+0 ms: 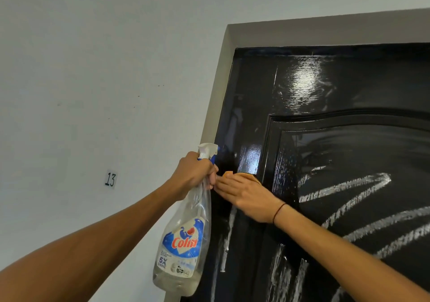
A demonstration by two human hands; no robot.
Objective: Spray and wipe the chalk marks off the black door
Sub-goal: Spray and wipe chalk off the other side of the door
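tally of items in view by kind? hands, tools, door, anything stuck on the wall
Hands: 2, left hand holding the bottle, right hand flat on the cloth
Spray bottles: 1, bottle
Cloths: 1, orange cloth, mostly hidden under the hand
Doors: 1, black door, chalk marks on it
Wall labels: 1, label reading 13
Total: 6
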